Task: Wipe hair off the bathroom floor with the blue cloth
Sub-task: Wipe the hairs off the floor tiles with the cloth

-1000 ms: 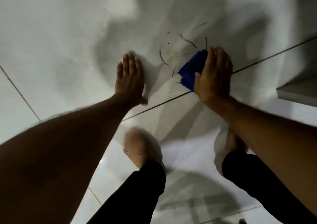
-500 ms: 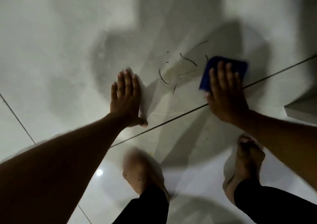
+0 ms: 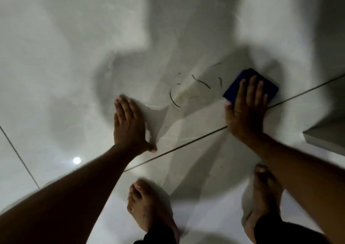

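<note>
Several dark strands of hair [image 3: 202, 83] lie curled on the pale tiled floor [image 3: 65, 57], between my two hands. The folded blue cloth [image 3: 237, 88] lies flat on the floor just right of the hair. My right hand [image 3: 246, 111] presses down on it with flat fingers, covering its near half. My left hand [image 3: 128, 126] rests palm down on the bare tile to the left of the hair, fingers together, holding nothing.
A dark grout line [image 3: 186, 146] runs diagonally under my right hand. Another grout line [image 3: 18, 156] crosses at the left. My two bare feet [image 3: 149, 210] stand below my hands. A grey step or ledge [image 3: 326, 139] juts in at the right edge.
My right hand has slid the blue cloth to the right, away from the hair strands it was next to. My left hand has stayed planted. The view has tilted upward.
</note>
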